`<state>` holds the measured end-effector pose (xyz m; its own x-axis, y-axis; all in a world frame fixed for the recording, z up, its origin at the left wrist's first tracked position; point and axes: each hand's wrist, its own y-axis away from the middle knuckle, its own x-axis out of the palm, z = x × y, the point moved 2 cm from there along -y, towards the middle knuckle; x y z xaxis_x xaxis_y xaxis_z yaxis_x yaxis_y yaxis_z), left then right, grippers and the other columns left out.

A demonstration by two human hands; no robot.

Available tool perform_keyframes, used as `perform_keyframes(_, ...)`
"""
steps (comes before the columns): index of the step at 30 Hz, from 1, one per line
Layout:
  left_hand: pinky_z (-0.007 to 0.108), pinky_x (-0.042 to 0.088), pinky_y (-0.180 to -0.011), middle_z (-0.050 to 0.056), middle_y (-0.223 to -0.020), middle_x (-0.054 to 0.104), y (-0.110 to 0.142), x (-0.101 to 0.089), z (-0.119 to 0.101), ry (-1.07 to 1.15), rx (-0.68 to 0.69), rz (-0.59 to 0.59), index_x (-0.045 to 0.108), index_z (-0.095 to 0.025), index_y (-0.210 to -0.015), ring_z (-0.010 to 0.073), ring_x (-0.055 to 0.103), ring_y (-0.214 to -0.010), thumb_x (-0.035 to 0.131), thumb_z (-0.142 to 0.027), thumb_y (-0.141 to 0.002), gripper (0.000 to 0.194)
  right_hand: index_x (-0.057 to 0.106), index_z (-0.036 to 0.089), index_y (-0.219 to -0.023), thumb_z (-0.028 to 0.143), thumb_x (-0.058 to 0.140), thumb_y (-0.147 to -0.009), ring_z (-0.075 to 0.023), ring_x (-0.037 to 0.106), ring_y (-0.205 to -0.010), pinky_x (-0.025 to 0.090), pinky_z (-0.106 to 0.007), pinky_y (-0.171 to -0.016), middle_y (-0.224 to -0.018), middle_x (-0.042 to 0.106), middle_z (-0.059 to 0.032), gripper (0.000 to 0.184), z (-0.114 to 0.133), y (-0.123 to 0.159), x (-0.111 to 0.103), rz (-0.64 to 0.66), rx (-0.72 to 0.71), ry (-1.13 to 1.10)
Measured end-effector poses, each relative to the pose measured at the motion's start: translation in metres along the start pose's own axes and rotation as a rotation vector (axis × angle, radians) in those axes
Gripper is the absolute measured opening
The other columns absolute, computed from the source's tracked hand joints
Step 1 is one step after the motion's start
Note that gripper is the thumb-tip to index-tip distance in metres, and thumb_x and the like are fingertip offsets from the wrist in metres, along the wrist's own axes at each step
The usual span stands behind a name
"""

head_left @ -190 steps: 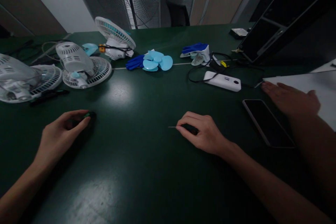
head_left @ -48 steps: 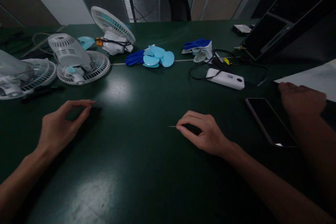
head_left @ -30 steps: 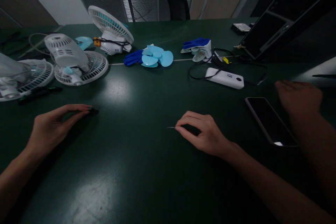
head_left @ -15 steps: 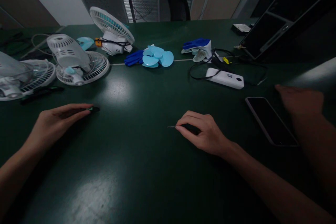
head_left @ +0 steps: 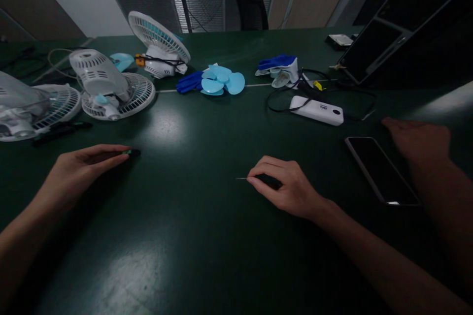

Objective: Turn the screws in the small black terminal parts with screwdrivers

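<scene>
Between the thumb and fingers of my left hand (head_left: 79,170) is a small black-and-green object (head_left: 135,152); only its end shows, so its kind is unclear. The hand is low over the green table. At centre right, my right hand (head_left: 286,184) is closed around a screwdriver (head_left: 242,178). Its thin metal shaft points left, and part of the dark handle shows under the curled fingers. A wide stretch of tabletop separates the two hands.
White fan parts (head_left: 107,83) stand at left, beside a long black-and-green tool (head_left: 61,133). Behind lie light-blue fan blades (head_left: 221,78), blue-and-white gloves (head_left: 277,64) and a white power strip-like box (head_left: 318,110). A phone (head_left: 382,170) and another person's hand (head_left: 421,140) are at right.
Both my hands hold nearly the same pose and place. The other person's hand has shifted slightly left, and a small bright patch now shows at the phone's lower end.
</scene>
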<state>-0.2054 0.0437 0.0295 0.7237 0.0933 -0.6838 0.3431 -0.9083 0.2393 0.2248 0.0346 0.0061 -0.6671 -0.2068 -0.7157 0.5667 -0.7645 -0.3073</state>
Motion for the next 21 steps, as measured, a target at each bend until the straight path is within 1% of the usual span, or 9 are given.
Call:
perform_keyframes(3, 0.038, 0.049, -0.102, -0.004, -0.125, 0.072, -0.002, 0.000, 0.001, -0.036, 0.006, 0.006, 0.068, -0.031, -0.123, 0.0226, 0.065, -0.116, 0.075, -0.053, -0.081, 0.048, 0.071, 0.019, -0.103, 0.028, 0.060, -0.098, -0.0124, 0.064, -0.080, 0.050, -0.027, -0.068, -0.096, 0.070, -0.0032, 0.015, 0.000, 0.000, 0.000, -0.004, -0.005, -0.008)
perform_keyframes(7, 0.034, 0.051, -0.095, -0.003, -0.125, 0.072, -0.004, -0.001, 0.004, -0.071, 0.028, 0.019, 0.067, -0.031, -0.124, 0.0241, 0.065, -0.115, 0.073, -0.058, -0.080, 0.052, 0.072, 0.019, -0.103, 0.029, 0.060, -0.098, -0.0127, 0.064, -0.079, 0.050, -0.027, -0.068, -0.095, 0.070, -0.0035, 0.016, 0.000, 0.000, -0.001, -0.001, 0.000, 0.008)
perform_keyframes(10, 0.029, 0.049, -0.088, -0.003, -0.120, 0.072, -0.002, 0.001, 0.003, -0.122, 0.105, -0.003, 0.067, -0.031, -0.122, 0.0224, 0.065, -0.109, 0.071, -0.058, -0.082, 0.048, 0.072, 0.019, -0.103, 0.029, 0.059, -0.098, -0.0125, 0.064, -0.078, 0.050, -0.027, -0.067, -0.095, 0.070, -0.0035, 0.016, 0.001, 0.000, -0.001, 0.011, 0.005, 0.008)
perform_keyframes(12, 0.027, 0.048, -0.080, -0.002, -0.116, 0.071, 0.001, 0.008, -0.001, -0.172, 0.186, 0.010, 0.067, -0.030, -0.121, 0.0210, 0.064, -0.101, 0.068, -0.059, -0.085, 0.046, 0.072, 0.019, -0.103, 0.029, 0.059, -0.098, -0.0124, 0.064, -0.078, 0.049, -0.027, -0.067, -0.096, 0.070, -0.0035, 0.016, 0.001, 0.000, -0.001, 0.016, 0.009, 0.007)
perform_keyframes(14, 0.027, 0.047, -0.073, 0.000, -0.111, 0.071, 0.007, 0.021, -0.009, -0.203, 0.280, 0.058, 0.067, -0.028, -0.120, 0.0199, 0.064, -0.090, 0.066, -0.061, -0.086, 0.047, 0.072, 0.019, -0.103, 0.029, 0.059, -0.098, -0.0123, 0.063, -0.078, 0.049, -0.027, -0.067, -0.096, 0.070, -0.0034, 0.016, 0.001, 0.000, 0.000, 0.019, 0.015, 0.012)
perform_keyframes(16, 0.028, 0.047, -0.067, 0.003, -0.107, 0.072, 0.016, 0.040, -0.020, -0.198, 0.391, 0.127, 0.068, -0.025, -0.117, 0.0193, 0.062, -0.082, 0.064, -0.062, -0.087, 0.048, 0.072, 0.019, -0.103, 0.029, 0.059, -0.098, -0.0120, 0.063, -0.077, 0.048, -0.027, -0.066, -0.096, 0.070, -0.0032, 0.017, 0.001, 0.000, 0.000, 0.027, 0.016, 0.019)
perform_keyframes(17, 0.029, 0.048, -0.067, 0.004, -0.108, 0.071, 0.022, 0.052, -0.026, -0.194, 0.460, 0.170, 0.069, -0.025, -0.116, 0.0189, 0.062, -0.080, 0.063, -0.060, -0.088, 0.046, 0.072, 0.020, -0.104, 0.029, 0.059, -0.098, -0.0117, 0.063, -0.077, 0.048, -0.026, -0.065, -0.097, 0.070, -0.0031, 0.017, 0.001, -0.001, 0.000, 0.033, 0.014, 0.022)
perform_keyframes(18, 0.030, 0.049, -0.068, 0.004, -0.109, 0.071, 0.028, 0.064, -0.033, -0.174, 0.531, 0.200, 0.070, -0.025, -0.113, 0.0187, 0.062, -0.081, 0.063, -0.058, -0.088, 0.042, 0.072, 0.020, -0.104, 0.029, 0.059, -0.098, -0.0114, 0.063, -0.076, 0.047, -0.026, -0.064, -0.097, 0.070, -0.0030, 0.017, 0.001, -0.001, 0.000, 0.038, 0.011, 0.026)
perform_keyframes(21, 0.031, 0.051, -0.079, 0.003, -0.112, 0.070, 0.048, 0.100, -0.055, -0.136, 0.686, 0.336, 0.070, -0.027, -0.112, 0.0183, 0.063, -0.092, 0.061, -0.048, -0.094, 0.029, 0.072, 0.020, -0.104, 0.029, 0.059, -0.098, -0.0113, 0.063, -0.077, 0.047, -0.025, -0.064, -0.098, 0.070, -0.0029, 0.017, 0.002, 0.000, 0.000, 0.044, 0.002, 0.041)
